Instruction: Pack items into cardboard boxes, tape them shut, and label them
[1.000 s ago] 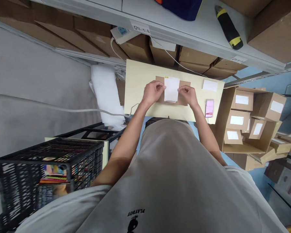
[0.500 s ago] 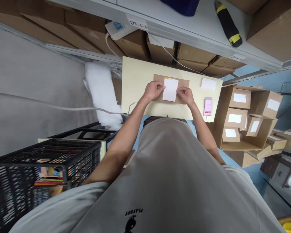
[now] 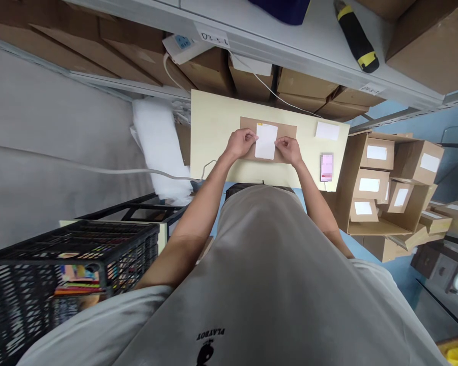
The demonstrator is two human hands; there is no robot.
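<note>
A white label (image 3: 266, 141) with a small yellow mark at its top left corner lies over a flat brown cardboard piece (image 3: 288, 129) on the pale yellow tabletop (image 3: 213, 122). My left hand (image 3: 243, 142) pinches the label's left edge between thumb and fingers. At the opposite edge, my right hand (image 3: 289, 149) pinches the label in the same way. Whether the label is pressed flat or held slightly above the cardboard, I cannot tell.
A phone (image 3: 326, 166) and a white paper (image 3: 327, 130) lie at the table's right. Beyond stands a large carton (image 3: 343, 203) holding several labelled boxes. A shelf with a black-and-yellow cutter (image 3: 356, 35) runs above. White wrap (image 3: 156, 142) and a black crate (image 3: 130, 254) are left.
Both hands keep their pinch on the label's edges, with hardly any movement. The whole view has shifted very slightly.
</note>
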